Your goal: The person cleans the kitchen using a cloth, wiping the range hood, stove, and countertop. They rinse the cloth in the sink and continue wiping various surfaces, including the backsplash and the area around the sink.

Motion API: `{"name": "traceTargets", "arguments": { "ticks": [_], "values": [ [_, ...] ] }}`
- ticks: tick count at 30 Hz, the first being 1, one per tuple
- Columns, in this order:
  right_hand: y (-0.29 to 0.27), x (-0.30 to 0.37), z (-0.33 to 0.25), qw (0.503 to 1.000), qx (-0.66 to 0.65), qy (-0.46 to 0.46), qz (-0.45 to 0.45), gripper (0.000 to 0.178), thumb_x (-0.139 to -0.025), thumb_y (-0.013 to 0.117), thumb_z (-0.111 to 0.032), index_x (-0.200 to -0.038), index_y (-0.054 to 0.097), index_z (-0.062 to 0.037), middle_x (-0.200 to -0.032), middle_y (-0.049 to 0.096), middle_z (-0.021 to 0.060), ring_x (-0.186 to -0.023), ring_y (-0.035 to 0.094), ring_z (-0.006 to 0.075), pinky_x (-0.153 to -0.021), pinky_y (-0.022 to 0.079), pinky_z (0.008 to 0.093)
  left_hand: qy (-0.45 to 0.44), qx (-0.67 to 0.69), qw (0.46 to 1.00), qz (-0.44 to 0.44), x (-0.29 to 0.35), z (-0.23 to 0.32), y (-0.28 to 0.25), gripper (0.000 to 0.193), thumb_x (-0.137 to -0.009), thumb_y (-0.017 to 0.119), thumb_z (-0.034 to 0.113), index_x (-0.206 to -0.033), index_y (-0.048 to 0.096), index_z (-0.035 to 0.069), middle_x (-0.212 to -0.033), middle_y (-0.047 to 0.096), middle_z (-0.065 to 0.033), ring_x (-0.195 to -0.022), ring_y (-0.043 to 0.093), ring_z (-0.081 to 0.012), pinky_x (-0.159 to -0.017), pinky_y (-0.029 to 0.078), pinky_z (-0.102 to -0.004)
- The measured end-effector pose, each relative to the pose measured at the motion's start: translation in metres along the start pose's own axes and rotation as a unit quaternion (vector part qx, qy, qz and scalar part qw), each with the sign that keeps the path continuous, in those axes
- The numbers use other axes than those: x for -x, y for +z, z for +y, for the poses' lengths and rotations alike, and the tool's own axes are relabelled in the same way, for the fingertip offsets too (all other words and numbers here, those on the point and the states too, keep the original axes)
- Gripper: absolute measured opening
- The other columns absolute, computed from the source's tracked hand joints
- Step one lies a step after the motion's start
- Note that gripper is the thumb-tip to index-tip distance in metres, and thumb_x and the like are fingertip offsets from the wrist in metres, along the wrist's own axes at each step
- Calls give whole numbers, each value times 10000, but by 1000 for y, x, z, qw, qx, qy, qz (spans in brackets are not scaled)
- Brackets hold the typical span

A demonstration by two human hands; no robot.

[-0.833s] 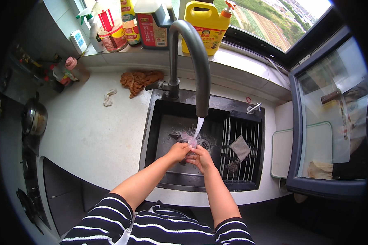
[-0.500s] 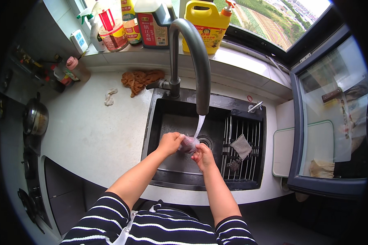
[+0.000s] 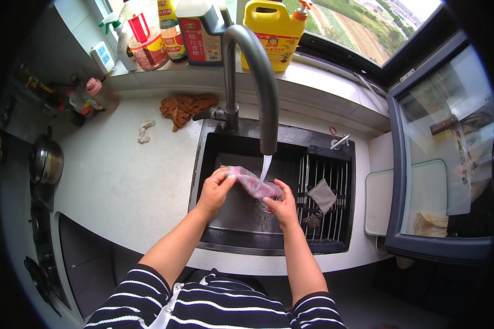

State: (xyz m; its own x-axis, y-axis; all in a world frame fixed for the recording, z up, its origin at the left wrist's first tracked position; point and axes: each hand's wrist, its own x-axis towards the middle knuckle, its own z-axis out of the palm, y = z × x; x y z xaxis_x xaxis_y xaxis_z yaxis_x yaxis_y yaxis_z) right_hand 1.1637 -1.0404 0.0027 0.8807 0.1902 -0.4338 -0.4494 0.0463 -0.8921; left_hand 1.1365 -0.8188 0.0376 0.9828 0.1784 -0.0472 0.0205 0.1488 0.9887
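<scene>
Sink [image 3: 241, 225]: dark basin set into a pale counter [image 3: 121, 186], below the window sill
Hands: left hand [image 3: 214, 189] and right hand [image 3: 282, 205] are both closed on a pinkish cloth [image 3: 252, 183], stretched under the faucet's [image 3: 258, 71] stream
Behind sink: yellow jug [image 3: 277, 33], bottles lined up
Left of sink: brown rag [image 3: 184, 107]

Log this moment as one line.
left hand: holds pink cloth | right hand: holds other end | faucet: running onto cloth | place: over sink

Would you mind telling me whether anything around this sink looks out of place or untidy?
Little stands out. A crumpled brown rag and a small white scrap lie loose on the counter left of the tap. Both hands, left and right, hold a pink cloth under the running water.
</scene>
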Motion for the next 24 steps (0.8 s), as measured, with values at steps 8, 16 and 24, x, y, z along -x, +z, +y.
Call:
{"name": "traceTargets", "arguments": {
  "ticks": [8, 16, 24],
  "values": [
    [35, -12, 25, 936, 298, -168, 86, 270, -698, 683, -52, -967, 700, -37, -922, 656, 141, -867, 638, 280, -787, 501, 353, 70, -372, 925, 19, 10, -3, 32, 295, -854, 672, 296, -712, 707, 40, -806, 662, -120, -804, 630, -303, -718, 495, -386],
    [37, 11, -3, 936, 264, -226, -51, 178, -684, 637, -38, -851, 658, 19, -911, 634, 116, -876, 630, 232, -791, 481, 296, -531, 279, 800, -6, -31, -97, 35, 427, -949, 505, 480, -1057, 624, 85, -956, 658, -118, -802, 646, -282, -724, 541, -465],
    [-29, -23, 18, 994, 26, -104, 24, 315, -857, 489, -180, -1146, 538, -65, -1027, 596, 21, -836, 545, 111, -751, 444, 265, -475, 428, 736, 223, -33, -120, 53, 244, -905, 435, 87, -1089, 576, 10, -1107, 616, -178, -1006, 627, -348, -911, 514, -551]
  ]
}}
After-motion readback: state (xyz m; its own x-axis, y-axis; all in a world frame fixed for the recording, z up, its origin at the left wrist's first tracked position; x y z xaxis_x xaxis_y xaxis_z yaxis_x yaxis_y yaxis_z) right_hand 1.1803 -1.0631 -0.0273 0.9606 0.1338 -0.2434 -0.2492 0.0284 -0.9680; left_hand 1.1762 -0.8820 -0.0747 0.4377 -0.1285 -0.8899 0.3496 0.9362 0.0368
